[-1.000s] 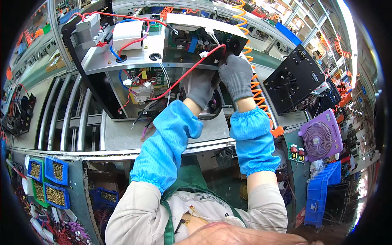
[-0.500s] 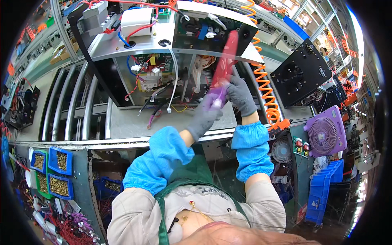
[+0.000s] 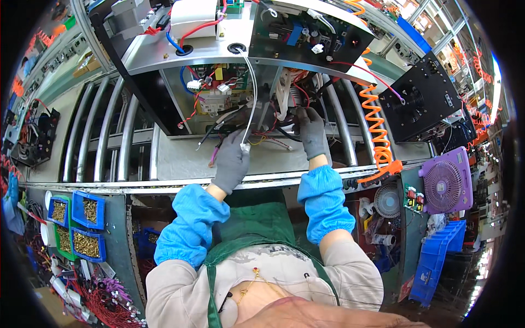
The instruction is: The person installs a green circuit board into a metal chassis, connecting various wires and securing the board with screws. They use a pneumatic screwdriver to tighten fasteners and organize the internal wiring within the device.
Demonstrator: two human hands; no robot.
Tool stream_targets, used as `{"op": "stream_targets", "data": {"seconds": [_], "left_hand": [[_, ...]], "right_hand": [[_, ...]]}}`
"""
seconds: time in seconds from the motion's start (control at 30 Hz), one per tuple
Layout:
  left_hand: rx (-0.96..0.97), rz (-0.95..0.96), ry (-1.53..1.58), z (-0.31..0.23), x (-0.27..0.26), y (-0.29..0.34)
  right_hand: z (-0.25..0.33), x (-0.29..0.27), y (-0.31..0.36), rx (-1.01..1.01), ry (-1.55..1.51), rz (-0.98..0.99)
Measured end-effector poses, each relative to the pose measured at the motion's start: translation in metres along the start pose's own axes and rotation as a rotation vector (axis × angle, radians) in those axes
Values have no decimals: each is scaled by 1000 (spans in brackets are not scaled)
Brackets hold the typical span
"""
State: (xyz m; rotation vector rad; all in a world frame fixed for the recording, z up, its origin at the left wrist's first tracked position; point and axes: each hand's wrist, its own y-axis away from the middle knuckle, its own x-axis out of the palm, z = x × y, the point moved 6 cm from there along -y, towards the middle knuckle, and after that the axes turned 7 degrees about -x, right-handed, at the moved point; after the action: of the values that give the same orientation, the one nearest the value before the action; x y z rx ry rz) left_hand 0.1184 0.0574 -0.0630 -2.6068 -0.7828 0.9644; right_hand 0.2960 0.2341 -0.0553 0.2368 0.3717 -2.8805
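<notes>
An open metal chassis (image 3: 219, 61) with circuit boards and loose wiring stands in front of me. My left hand (image 3: 232, 164), in a grey glove, has its fingers drawn together among the wires at the chassis's front edge. Right by its fingertips hangs a white plug (image 3: 245, 146) on a white cable (image 3: 254, 93). My right hand (image 3: 313, 133), gloved too, reaches to the right part of the opening with curled fingers beside black cables (image 3: 287, 133). What either hand grips is hidden. A red wire (image 3: 377, 76) with a purple-sleeved end lies out over the chassis's right side.
Steel rollers (image 3: 128, 139) flank the bench plate. To the right are an orange coiled hose (image 3: 374, 117), a black fan unit (image 3: 418, 101), a purple fan (image 3: 445, 180) and a blue bin (image 3: 435, 262). Blue trays (image 3: 88, 246) of brass-coloured fasteners stand at left.
My hands have moved apart, the left one leftward to the front wires, the right one down beside the opening. The red wire, blurred at my hands before, now lies to the right.
</notes>
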Motion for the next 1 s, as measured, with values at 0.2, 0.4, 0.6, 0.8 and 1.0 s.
{"op": "stream_targets", "data": {"seconds": [0.2,0.4,0.6,0.8,1.0], "left_hand": [[280,-18,-394,-18,1,-34],[116,8,-260,5,24,-71],[271,-196,-209,4,10,-76],[135,-139,-56,6,21,-70],[-174,0,193,19,23,-71]], "right_hand": [[58,20,56,203,34,181],[85,25,37,-438,426,-241],[87,13,25,-594,723,-355],[35,25,-54,-594,628,-238],[32,16,-23,-218,287,-159]]}}
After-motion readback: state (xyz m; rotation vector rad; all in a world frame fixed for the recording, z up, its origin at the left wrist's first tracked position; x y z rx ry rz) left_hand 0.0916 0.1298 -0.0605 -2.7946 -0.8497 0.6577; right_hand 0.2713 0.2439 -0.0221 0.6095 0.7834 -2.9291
